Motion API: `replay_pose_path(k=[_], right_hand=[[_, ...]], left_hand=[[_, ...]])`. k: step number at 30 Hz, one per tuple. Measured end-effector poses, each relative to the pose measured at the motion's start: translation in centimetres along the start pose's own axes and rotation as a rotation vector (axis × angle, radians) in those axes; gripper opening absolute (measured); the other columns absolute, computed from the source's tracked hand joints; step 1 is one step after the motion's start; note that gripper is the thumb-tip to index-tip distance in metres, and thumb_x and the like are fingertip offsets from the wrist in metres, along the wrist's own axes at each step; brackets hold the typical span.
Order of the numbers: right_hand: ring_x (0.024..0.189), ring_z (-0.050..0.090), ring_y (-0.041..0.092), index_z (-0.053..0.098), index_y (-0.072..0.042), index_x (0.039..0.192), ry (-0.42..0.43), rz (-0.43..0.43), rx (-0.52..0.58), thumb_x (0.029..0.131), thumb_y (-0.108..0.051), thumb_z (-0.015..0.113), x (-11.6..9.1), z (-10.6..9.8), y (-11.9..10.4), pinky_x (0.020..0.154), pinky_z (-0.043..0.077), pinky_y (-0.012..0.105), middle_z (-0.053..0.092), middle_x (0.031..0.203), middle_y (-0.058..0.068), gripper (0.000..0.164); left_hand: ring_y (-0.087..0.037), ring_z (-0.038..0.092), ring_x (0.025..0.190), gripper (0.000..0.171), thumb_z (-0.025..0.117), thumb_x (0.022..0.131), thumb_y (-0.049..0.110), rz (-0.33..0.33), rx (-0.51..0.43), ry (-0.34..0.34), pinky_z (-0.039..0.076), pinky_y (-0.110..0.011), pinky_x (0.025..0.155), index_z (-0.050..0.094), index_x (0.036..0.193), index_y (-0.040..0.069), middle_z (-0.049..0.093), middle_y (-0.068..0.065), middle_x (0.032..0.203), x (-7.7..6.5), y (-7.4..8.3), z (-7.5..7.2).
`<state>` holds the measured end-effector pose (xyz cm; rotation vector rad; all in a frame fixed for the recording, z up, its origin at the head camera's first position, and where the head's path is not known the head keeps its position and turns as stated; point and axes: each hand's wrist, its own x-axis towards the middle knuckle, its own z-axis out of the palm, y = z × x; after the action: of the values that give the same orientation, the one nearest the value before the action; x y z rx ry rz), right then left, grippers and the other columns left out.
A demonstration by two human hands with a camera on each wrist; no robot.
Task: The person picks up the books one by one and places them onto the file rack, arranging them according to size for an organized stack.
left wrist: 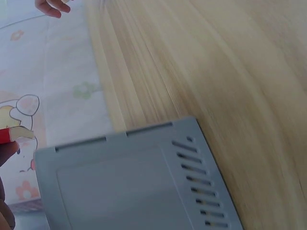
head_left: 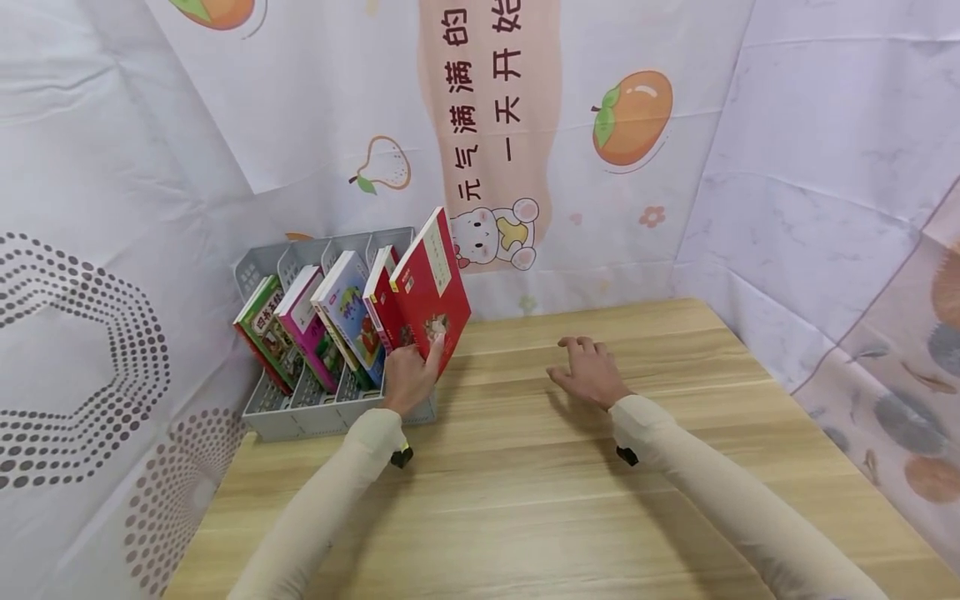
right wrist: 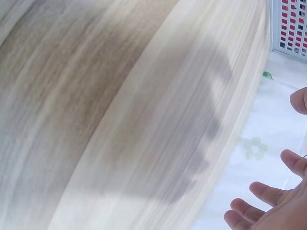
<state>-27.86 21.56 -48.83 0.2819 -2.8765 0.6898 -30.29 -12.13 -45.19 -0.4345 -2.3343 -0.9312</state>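
My left hand (head_left: 410, 379) grips the lower part of a red book (head_left: 433, 287), thumb on its front cover. The book stands tilted above the right end of a grey file rack (head_left: 315, 423), higher than the books beside it. In the left wrist view only a red corner of the book (left wrist: 5, 135) shows next to the fingers, above the rack's end panel (left wrist: 124, 187). Over the table to the right, my right hand (head_left: 590, 372) hovers with relaxed, spread fingers and holds nothing. Its fingers (right wrist: 268, 194) also appear spread in the right wrist view.
Several books stand in the rack's slots: a green one (head_left: 273, 333), a magenta one (head_left: 311, 325), a blue one (head_left: 352, 308) and another red one (head_left: 386, 304). The wooden table (head_left: 510, 500) meets a printed cloth backdrop (head_left: 585, 250) behind and at both sides.
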Motion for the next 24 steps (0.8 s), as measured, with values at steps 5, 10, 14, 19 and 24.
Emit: replay_pose_path(k=[5,10,14,19,24], right_hand=[[0.127,0.041,0.06,0.045,-0.004,0.146,0.0,-0.013,-0.01,0.1,-0.043,0.061,0.1,0.2,-0.3,0.102,0.031,0.073,0.042,0.147,0.033,0.063],[0.127,0.041,0.059,0.046,-0.004,0.145,0.002,-0.024,-0.019,0.1,-0.042,0.062,0.1,0.6,-0.4,0.101,0.032,0.073,0.043,0.146,0.032,0.061],[0.127,0.044,0.056,0.047,-0.002,0.143,0.015,-0.048,-0.025,0.1,-0.04,0.063,0.2,0.8,-0.4,0.1,0.034,0.072,0.046,0.143,0.032,0.06],[0.131,0.046,0.049,0.047,0.0,0.143,0.013,-0.093,0.0,0.1,-0.039,0.064,0.4,1.0,-0.7,0.101,0.035,0.07,0.048,0.145,0.027,0.06],[0.134,0.042,0.047,0.047,0.0,0.143,0.011,-0.136,0.028,0.099,-0.041,0.065,0.4,1.5,-1.3,0.102,0.033,0.071,0.046,0.145,0.026,0.063]], left_hand=[[-0.035,0.076,0.086,0.047,0.059,0.103,0.043,0.0,0.018,0.012,0.06,-0.052,0.074,0.077,0.101,-0.001,0.077,-0.017,0.102,0.1,-0.5,-0.7],[-0.031,0.071,0.066,0.051,0.057,0.104,0.041,0.015,0.056,0.051,0.059,-0.045,0.059,0.073,0.078,0.0,0.076,-0.017,0.084,-0.2,-0.9,-1.2],[-0.023,0.058,0.048,0.059,0.054,0.106,0.041,0.02,0.053,0.084,0.043,-0.036,0.044,0.061,0.06,0.005,0.069,-0.012,0.063,-0.5,-1.5,-1.6],[-0.018,0.044,0.042,0.061,0.05,0.107,0.039,0.02,0.078,0.089,0.033,-0.035,0.046,0.052,0.054,0.009,0.053,-0.005,0.048,-0.7,-2.4,-2.1],[-0.018,0.038,0.039,0.064,0.051,0.107,0.037,0.028,0.111,0.09,0.031,-0.037,0.047,0.043,0.048,0.013,0.042,0.0,0.042,-1.1,-3.0,-2.5]])
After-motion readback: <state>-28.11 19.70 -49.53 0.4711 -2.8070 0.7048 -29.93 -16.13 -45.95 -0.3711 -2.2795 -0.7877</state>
